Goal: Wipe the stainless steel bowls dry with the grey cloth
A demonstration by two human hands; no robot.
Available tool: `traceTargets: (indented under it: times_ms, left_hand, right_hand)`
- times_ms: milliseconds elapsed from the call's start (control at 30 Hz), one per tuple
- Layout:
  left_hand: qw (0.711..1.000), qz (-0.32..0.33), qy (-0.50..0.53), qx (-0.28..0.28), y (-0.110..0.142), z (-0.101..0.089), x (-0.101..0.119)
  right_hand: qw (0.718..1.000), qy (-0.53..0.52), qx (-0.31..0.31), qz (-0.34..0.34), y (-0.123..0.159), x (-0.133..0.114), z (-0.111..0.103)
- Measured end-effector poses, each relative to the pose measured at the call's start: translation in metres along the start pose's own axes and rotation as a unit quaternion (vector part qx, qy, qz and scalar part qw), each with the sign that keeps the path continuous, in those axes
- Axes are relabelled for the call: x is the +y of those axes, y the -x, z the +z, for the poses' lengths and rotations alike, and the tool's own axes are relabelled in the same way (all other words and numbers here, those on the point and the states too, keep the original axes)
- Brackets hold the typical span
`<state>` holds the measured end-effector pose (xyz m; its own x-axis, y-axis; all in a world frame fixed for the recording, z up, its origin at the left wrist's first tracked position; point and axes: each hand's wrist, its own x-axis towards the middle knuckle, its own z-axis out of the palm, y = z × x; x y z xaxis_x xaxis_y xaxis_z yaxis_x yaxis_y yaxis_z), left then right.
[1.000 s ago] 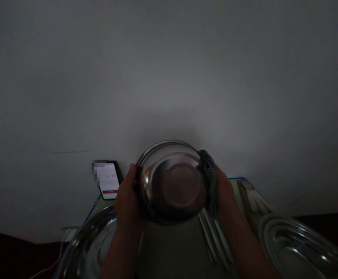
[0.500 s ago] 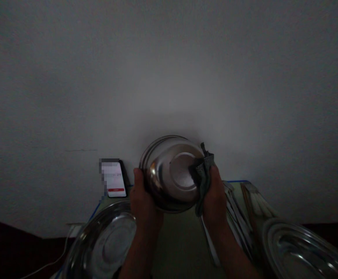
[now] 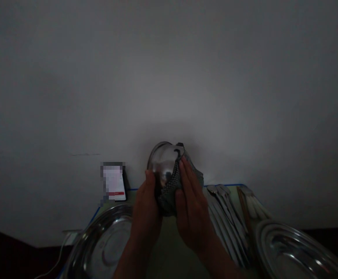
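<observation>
A shiny metal bowl (image 3: 162,161) is held up above the table, tilted, with its outer side toward me. My left hand (image 3: 147,205) grips its left edge, thumb on the near side and the other fingers hidden behind. A dark green checked cloth (image 3: 171,195) covers the bowl's right part. My right hand (image 3: 192,203) presses the cloth against the bowl, its fingers stretched out flat over the fabric.
A large metal basin (image 3: 99,228) stands at left, and another metal basin (image 3: 276,232) at right. Several long-handled spoons (image 3: 224,217) and wooden chopsticks (image 3: 246,213) lie between. A phone (image 3: 115,186) leans on the wall (image 3: 169,77) behind the table.
The bowl has turned, so its round base is no longer visible. My right hand and the cloth have moved left, and the cloth is now spread over the bowl's side.
</observation>
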<state>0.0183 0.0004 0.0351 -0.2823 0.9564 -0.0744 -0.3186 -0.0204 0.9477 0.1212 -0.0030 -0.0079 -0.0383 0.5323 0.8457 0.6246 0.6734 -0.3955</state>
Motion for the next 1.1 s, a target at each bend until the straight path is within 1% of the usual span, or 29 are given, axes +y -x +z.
traceTargets:
  times_ms: [100, 167, 333, 433, 500, 600, 633, 667, 700, 767, 833, 867, 900, 933, 1000, 1033, 1100]
  left_hand:
    - [0.995, -0.009, -0.092, 0.039, 0.002, 0.001, 0.004]
    - [0.993, -0.009, -0.112, 0.048, 0.000, 0.005, 0.003]
    - [0.999, -0.033, -0.039, -0.014, -0.013, 0.012, -0.012]
    - [0.998, -0.040, -0.042, -0.014, -0.019, 0.011, -0.019]
    - [0.998, -0.034, -0.060, 0.003, -0.019, 0.010, -0.019]
    - [0.992, 0.001, -0.111, 0.056, -0.014, 0.008, -0.012]
    - [0.990, 0.016, -0.127, 0.060, -0.012, 0.007, -0.008]
    - [0.988, 0.028, -0.141, 0.050, -0.009, 0.005, -0.005]
    - [0.987, 0.040, -0.151, 0.025, -0.007, 0.003, -0.002]
    - [0.983, 0.066, -0.166, -0.044, -0.005, -0.002, 0.001]
    - [0.977, 0.074, -0.172, -0.103, -0.005, -0.008, 0.000]
    - [0.976, 0.068, -0.168, -0.118, -0.006, -0.012, -0.002]
    - [0.978, 0.061, -0.160, -0.119, -0.008, -0.016, -0.004]
    - [0.981, 0.051, -0.149, -0.110, -0.010, -0.019, -0.007]
    - [0.989, 0.018, -0.124, -0.073, -0.015, -0.024, -0.010]
    - [0.992, -0.007, -0.109, -0.055, -0.017, -0.025, -0.011]
    - [0.995, -0.065, -0.067, -0.043, -0.022, -0.025, -0.009]
  right_hand:
    - [1.000, -0.009, -0.018, -0.012, -0.003, 0.001, -0.006]
    - [0.999, -0.011, -0.029, -0.009, -0.004, 0.004, -0.008]
    - [0.998, -0.019, -0.054, 0.028, -0.005, 0.015, -0.003]
    - [0.997, -0.026, -0.064, 0.036, -0.005, 0.020, -0.001]
    - [0.997, -0.029, -0.074, 0.025, -0.006, 0.022, -0.003]
    - [0.994, -0.027, -0.101, -0.018, -0.010, 0.022, -0.011]
    - [0.993, -0.023, -0.112, -0.034, -0.012, 0.021, -0.014]
    - [0.991, -0.019, -0.123, -0.048, -0.014, 0.020, -0.018]
    - [0.990, -0.017, -0.131, -0.057, -0.015, 0.019, -0.021]
    - [0.988, -0.022, -0.139, -0.062, -0.018, 0.018, -0.027]
    - [0.989, -0.039, -0.136, -0.052, -0.020, 0.020, -0.032]
    - [0.989, -0.051, -0.132, -0.040, -0.020, 0.022, -0.033]
    - [0.990, -0.064, -0.127, -0.023, -0.020, 0.024, -0.034]
    - [0.990, -0.080, -0.120, -0.003, -0.020, 0.027, -0.035]
    - [0.987, -0.113, -0.101, 0.045, -0.021, 0.034, -0.036]
    - [0.985, -0.130, -0.088, 0.068, -0.021, 0.037, -0.036]
    - [0.980, -0.153, -0.063, 0.108, -0.020, 0.041, -0.035]
